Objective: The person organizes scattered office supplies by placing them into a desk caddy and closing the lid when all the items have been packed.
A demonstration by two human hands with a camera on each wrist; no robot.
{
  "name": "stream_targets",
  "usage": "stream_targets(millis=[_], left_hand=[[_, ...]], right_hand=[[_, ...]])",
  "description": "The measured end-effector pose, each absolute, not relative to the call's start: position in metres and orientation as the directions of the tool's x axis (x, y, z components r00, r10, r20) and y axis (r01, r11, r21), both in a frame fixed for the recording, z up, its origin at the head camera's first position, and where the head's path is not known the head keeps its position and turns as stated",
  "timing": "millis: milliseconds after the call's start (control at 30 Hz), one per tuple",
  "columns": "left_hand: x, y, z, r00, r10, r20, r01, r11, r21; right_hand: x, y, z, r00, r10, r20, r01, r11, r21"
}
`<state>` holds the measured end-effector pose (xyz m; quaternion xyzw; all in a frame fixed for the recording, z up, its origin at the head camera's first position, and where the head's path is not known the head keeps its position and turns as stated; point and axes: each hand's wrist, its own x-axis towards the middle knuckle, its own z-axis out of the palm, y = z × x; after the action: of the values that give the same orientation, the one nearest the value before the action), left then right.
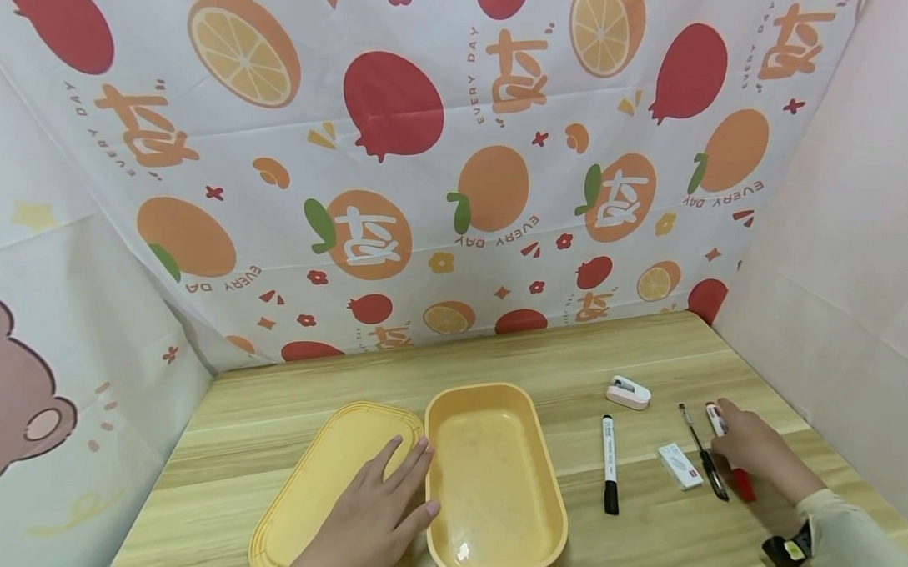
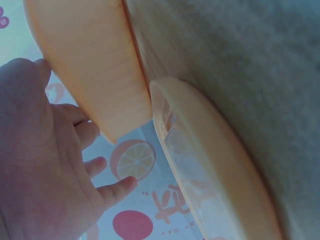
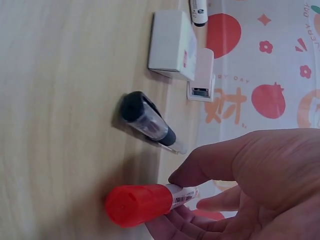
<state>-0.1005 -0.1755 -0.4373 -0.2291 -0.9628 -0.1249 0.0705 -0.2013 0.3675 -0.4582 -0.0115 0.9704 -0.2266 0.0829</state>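
A red-capped marker (image 3: 142, 202) with a white barrel lies between the thumb and fingers of my right hand (image 1: 752, 444), which pinch its barrel at the right of the table. Just left of that hand is a black gel pen (image 1: 705, 458) with a clear cap. My left hand (image 1: 375, 511) has its fingers spread and fairly straight, the fingertips at the left rim of a yellow box (image 1: 555, 488). Part of the yellow lid (image 1: 311, 480) is hidden beneath that hand. In the left wrist view, the fingertips (image 2: 89, 134) meet the box's side.
A white marker with a black cap (image 1: 610, 466) lies right of the box. Beyond it are a small white carton (image 1: 680, 466) and a pale pink stapler (image 1: 628, 392). Printed cloth (image 1: 395, 102) hangs behind the wooden table (image 1: 591, 350), with pale cloth at both sides.
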Motion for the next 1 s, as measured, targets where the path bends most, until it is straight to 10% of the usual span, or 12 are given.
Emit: stream_targets(millis=[1000], left_hand=[[-0.101, -0.173, -0.434, -0.903, 0.398, 0.16, 0.428, 0.867, 0.256]], right_hand=[[-0.186, 0.301, -0.41, -0.977, -0.159, -0.14, 0.032, 0.546, -0.837]])
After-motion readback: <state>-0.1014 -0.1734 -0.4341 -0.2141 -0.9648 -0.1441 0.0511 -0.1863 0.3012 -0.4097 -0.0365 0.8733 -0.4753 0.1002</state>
